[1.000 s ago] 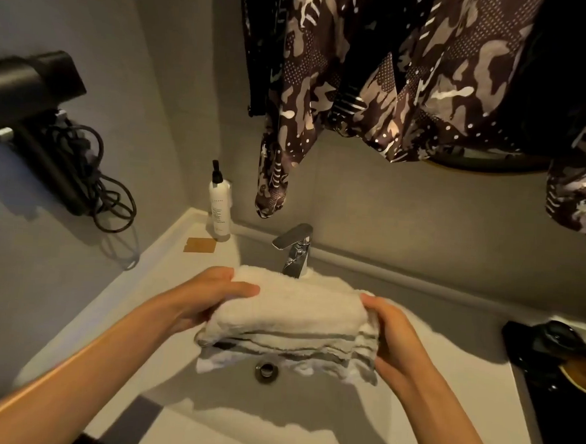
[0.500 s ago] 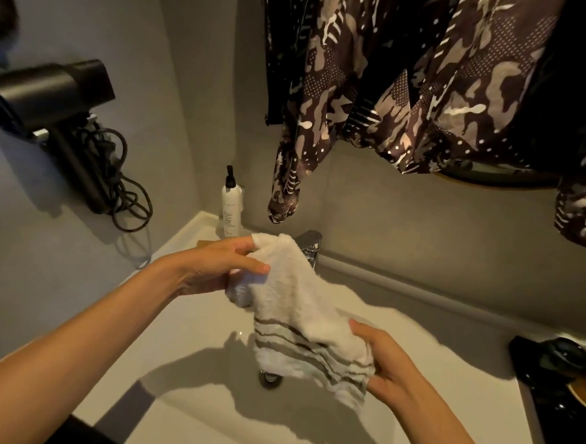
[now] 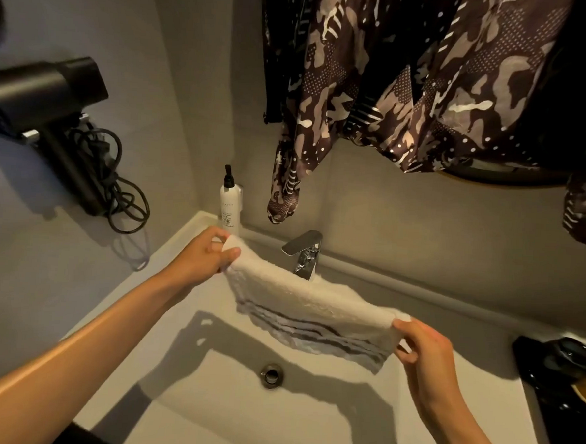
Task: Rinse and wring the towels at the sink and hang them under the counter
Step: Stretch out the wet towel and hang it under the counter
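Observation:
A white towel [image 3: 308, 308] with grey stripes along its lower edge is stretched out flat over the white sink [image 3: 212, 398], just in front of the chrome faucet [image 3: 304, 256]. My left hand [image 3: 203, 256] pinches the towel's upper left corner, near the back of the basin. My right hand [image 3: 424, 353] pinches the opposite corner, lower and to the right. The drain [image 3: 271, 375] lies below the towel. No water is seen running from the faucet.
A white pump bottle [image 3: 230, 204] stands at the sink's back left corner. A black hair dryer [image 3: 48, 104] with coiled cord hangs on the left wall. A camouflage-patterned garment [image 3: 413, 81] hangs above. Dark objects [image 3: 560, 368] sit on the counter at right.
The towel was folded between both hands, then hung bunched from the left hand. Now my hands have moved apart and spread it open over the sink.

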A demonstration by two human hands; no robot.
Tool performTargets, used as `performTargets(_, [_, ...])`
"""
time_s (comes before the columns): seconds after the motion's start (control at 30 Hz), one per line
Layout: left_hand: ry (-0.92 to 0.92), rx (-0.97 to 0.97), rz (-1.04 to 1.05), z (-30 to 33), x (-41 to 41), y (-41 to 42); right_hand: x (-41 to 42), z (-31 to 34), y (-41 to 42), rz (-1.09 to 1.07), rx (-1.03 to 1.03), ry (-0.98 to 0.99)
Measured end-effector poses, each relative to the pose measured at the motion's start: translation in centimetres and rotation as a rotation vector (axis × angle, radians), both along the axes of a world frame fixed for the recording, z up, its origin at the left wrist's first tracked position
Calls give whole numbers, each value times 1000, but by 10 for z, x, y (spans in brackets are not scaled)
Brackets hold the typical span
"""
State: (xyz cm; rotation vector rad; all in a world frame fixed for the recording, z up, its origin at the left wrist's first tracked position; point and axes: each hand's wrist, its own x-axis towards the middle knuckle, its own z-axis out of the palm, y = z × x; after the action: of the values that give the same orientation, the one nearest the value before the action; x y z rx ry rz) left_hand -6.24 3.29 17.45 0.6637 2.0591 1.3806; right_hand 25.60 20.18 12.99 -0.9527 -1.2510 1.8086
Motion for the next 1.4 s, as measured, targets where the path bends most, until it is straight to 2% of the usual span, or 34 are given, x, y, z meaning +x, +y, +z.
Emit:
performTargets(0.1, [-29, 198, -55, 12, 3, 7, 0, 2, 4, 4, -195, 44])
performTargets(0.17, [15, 195, -126, 18, 5, 14, -3, 2, 5, 54, -301, 10])
performTargets(0.23, [176, 70, -233, 22, 3, 20, -4, -4, 7, 30, -214, -118])
performTargets(0.3, [352, -74, -299, 27, -3, 22, -1, -5, 10, -27, -10, -260])
performTargets(0.37, [316, -131, -331, 32, -9, 19, 7, -1, 14, -63, 157, -294])
performTargets(0.47, [237, -151, -423, 37, -5, 13, 20, 6, 20, -75, 255, -224])
performTargets(0.53, [338, -219, -501, 34, -5, 12, 28, 7, 22, -92, 322, -172])
performTargets(0.63, [534, -263, -588, 31, -6, 13, 39, 11, 25, -139, 471, -221])
performTargets(0.7, [672, -202, -585, 32, -10, 14, 41, 19, 25, -128, 435, -164])
performTargets(0.77, [740, -102, -509, 44, -13, 16, 40, 31, 26, -139, 320, -15])
performTargets(0.83, [621, 32, -394, 61, -14, 15, 37, 51, 26, -213, 255, 80])
performTargets(0.93, [47, 324, -192, 78, 6, 20, 34, 57, 31, -273, 217, 161])
performTargets(0.97, [-63, 373, -117, 78, 14, 25, 32, 56, 29, -259, 184, 156])
performTargets(1.0, [-44, 366, -64, 75, 21, 30, 30, 46, 30, -243, 149, 131])
performTargets(1.1, [351, 255, -22, 60, 33, 38, 26, 9, 21, -206, -39, 33])
performTargets(1.13, [458, 272, -27, 59, 34, 40, 26, -3, 19, -195, -87, 19])
performTargets(1.27, [675, 380, -109, 84, 52, 50, 29, -25, 10, -148, -225, -83])
performTargets(1.33, [749, 389, -212, 100, 64, 59, 28, -33, 10, -94, -186, -219])
performTargets(1.4, [752, 372, -369, 115, 76, 70, 22, -35, 6, -91, 73, -411])
